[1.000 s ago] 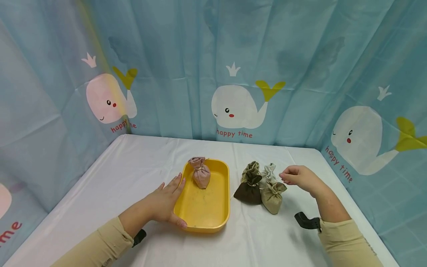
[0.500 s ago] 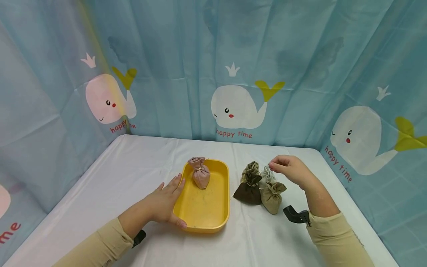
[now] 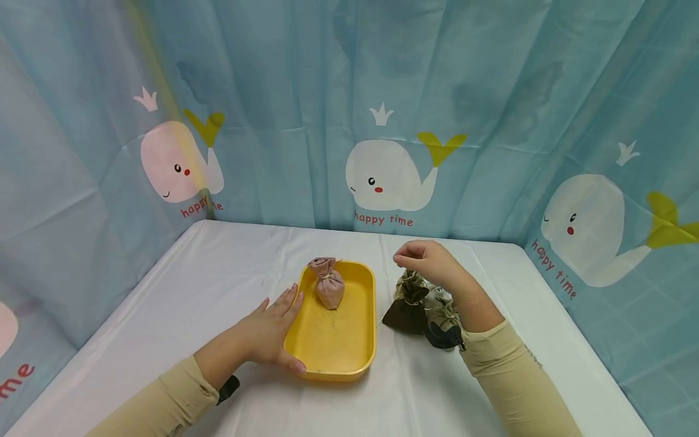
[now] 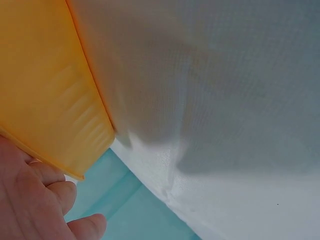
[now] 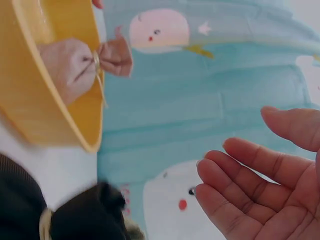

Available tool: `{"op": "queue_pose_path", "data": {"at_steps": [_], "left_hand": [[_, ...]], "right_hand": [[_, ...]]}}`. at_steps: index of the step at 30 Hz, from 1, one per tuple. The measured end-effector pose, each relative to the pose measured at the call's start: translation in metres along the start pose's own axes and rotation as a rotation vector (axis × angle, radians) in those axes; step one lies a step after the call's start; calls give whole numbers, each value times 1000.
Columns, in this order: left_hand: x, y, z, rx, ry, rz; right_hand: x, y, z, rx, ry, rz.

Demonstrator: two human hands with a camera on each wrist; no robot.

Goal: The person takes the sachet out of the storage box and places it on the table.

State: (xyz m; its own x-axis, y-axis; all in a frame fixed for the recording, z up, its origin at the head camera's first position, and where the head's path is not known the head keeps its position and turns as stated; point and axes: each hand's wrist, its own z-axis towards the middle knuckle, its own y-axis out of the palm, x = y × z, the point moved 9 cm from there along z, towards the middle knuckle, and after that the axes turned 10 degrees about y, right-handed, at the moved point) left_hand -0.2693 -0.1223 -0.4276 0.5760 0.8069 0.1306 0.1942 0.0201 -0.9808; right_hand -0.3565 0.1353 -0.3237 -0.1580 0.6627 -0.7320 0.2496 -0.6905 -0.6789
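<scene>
A yellow tray point(image 3: 338, 352) lies on the table with a pink drawstring pouch point(image 3: 330, 290) leaning in its far left corner. My left hand point(image 3: 262, 335) rests on the tray's left rim, fingers spread. To the right of the tray stand a dark brown pouch point(image 3: 405, 317), an olive patterned pouch point(image 3: 406, 281), a white pouch point(image 3: 435, 294) and a tan pouch point(image 3: 443, 311). Above this group hovers my right hand point(image 3: 428, 261). Its fingers point(image 5: 240, 185) are loosely bent and hold nothing in the right wrist view. My right forearm and wrist camera partly cover the white and tan pouches.
A white cloth point(image 3: 229, 267) covers the table. Blue curtains point(image 3: 284, 121) with whale prints hang behind it and at both sides. A black wrist camera point(image 3: 441, 335) juts from my right wrist close to the pouches.
My right hand has moved left, from the right side of the pouches to above them. My left hand, the tray and the pouches have stayed in place.
</scene>
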Motion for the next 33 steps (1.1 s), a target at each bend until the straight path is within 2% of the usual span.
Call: {"op": "queue_pose_path", "data": {"at_steps": [7,11,23,33], "left_hand": [[-1,1,0,4,0,2],[-1,1,0,10,4,-2],[-1,2,0,12,12,-3],[-1,1,0,6,15,-17]], "right_hand": [[-15,32,26,-2,4,-96],[-20,53,38,-16,6,-114],[-29,93,72,2,-14,-93],[-29,110,86,-26,35,-39]]}}
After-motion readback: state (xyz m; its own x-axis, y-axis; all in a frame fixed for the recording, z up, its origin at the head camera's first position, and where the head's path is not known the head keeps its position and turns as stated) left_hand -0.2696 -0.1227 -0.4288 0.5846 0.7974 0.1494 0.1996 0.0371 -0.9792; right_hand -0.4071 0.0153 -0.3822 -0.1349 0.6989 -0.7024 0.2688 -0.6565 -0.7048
